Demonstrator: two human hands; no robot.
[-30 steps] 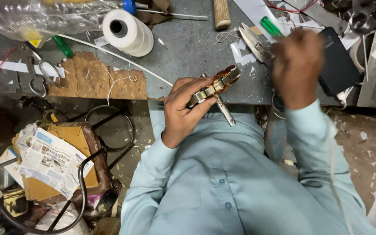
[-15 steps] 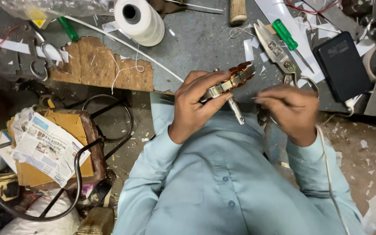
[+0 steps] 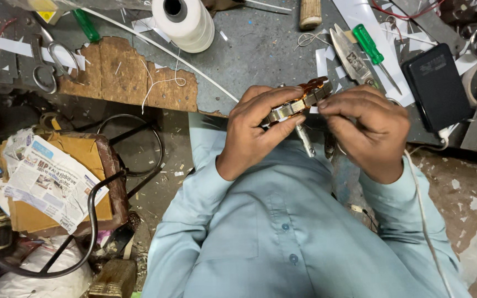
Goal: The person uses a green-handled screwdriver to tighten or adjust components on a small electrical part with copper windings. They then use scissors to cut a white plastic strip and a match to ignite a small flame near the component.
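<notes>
Head view: the left hand is clamped on a small folding knife, thumb under it and fingers curled over its top, held in the air just above the near edge of the worktop, over the person's lap. The right hand meets it from the other side, fingertips pinched together on the knife's far end. A narrow metal blade or pin hangs down from the knife's middle.

The knife looks stiff and fairly light, with a metal spine and glossy brown handle scales that may be slick. The scales seem the safest place to hold it, well clear of the hanging steel part.

The worktop is grey, scuffed and dusty, with a ragged piece of brown board at its edge. On it lie a white spool of thread, a green screwdriver, a pair of scissors, a flat black case and white paper scraps.
</notes>
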